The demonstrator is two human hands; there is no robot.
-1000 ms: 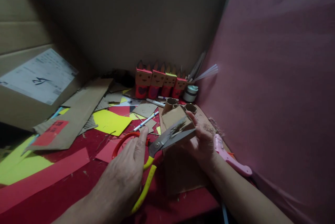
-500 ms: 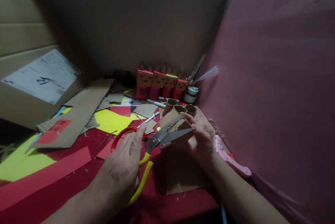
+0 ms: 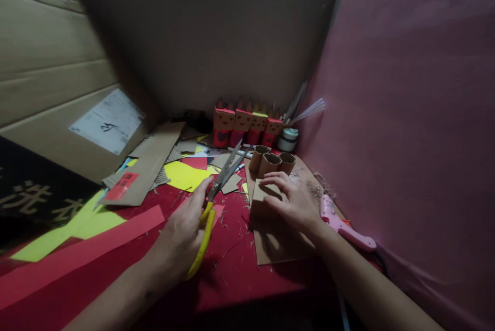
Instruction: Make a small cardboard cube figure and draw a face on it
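The scissors [image 3: 221, 180] are in my left hand [image 3: 189, 217], their blades partly spread and pointing up and away. One yellow handle shows below the hand; the orange-red handle is mostly hidden behind the fingers. My right hand [image 3: 292, 198] lies over a small cardboard box [image 3: 261, 207], its fingers stretched apart across the top. That box rests on a flat cardboard sheet [image 3: 276, 246]. Just behind it stand three cardboard tubes, the nearest tube [image 3: 269, 166] close to my right fingertips.
Several red-and-brown figures with faces [image 3: 243, 122] stand at the back wall. Beside them is a pale green jar [image 3: 288, 139]. A pink glue gun [image 3: 346, 228] lies right. Cardboard scraps [image 3: 154, 158], yellow paper [image 3: 185, 175] and a red strip [image 3: 96, 241] cover the left.
The scissors have moved back from my right hand and turned upward, their blades closer together. My right hand has lowered onto the cardboard box. The view has shifted slightly left.
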